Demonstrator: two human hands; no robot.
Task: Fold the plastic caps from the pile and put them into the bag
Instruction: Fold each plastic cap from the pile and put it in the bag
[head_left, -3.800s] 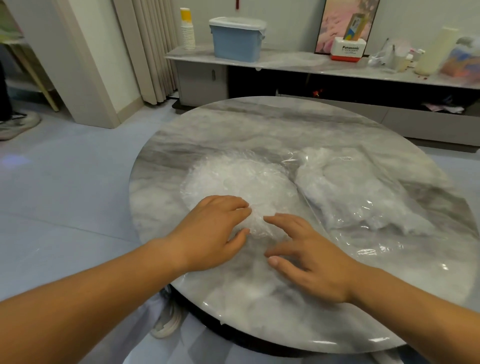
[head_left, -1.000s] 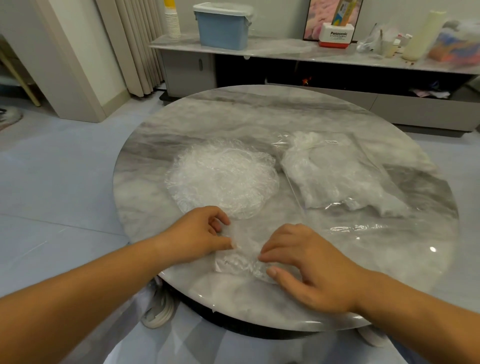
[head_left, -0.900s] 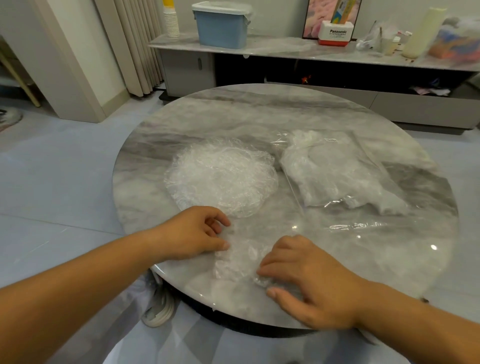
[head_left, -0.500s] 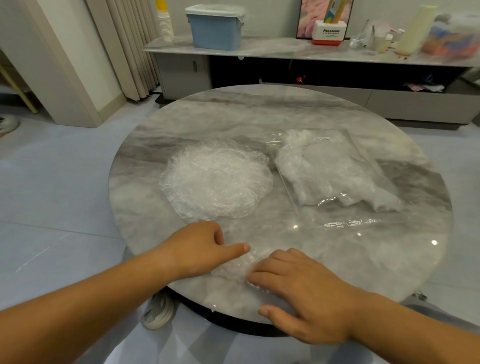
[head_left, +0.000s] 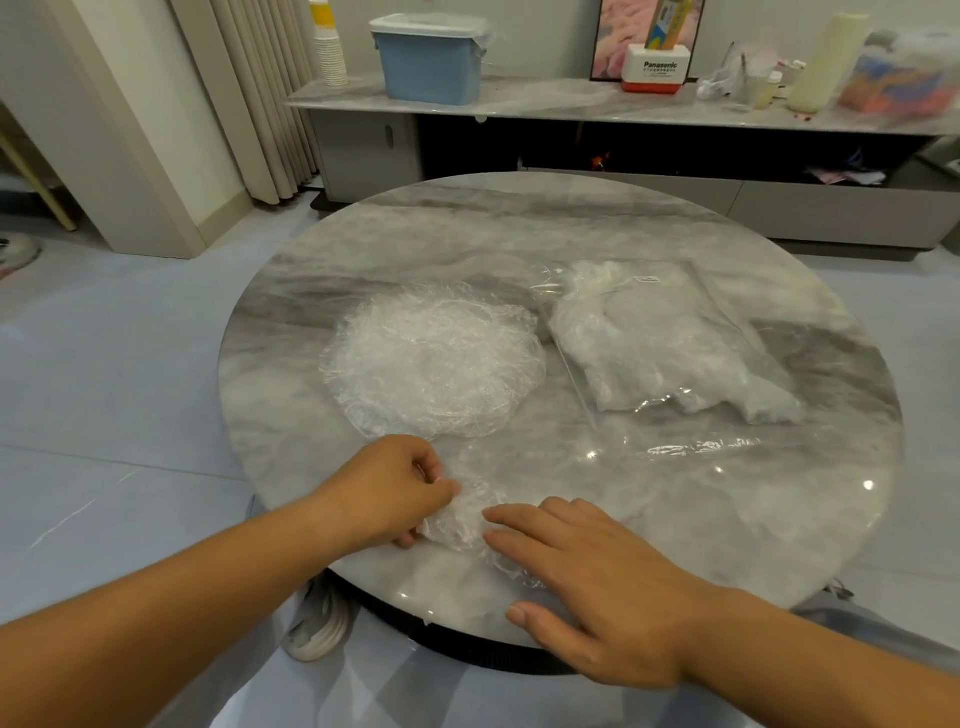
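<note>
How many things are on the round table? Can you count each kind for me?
pile of caps: 1 (too tangled to count one by one)
cap being folded: 1
bag, with caps inside: 1
hands: 2, left hand and right hand
Total: 5

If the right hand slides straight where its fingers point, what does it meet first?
The right hand first meets the crumpled cap it touches, then likely the left hand pinching it.
</note>
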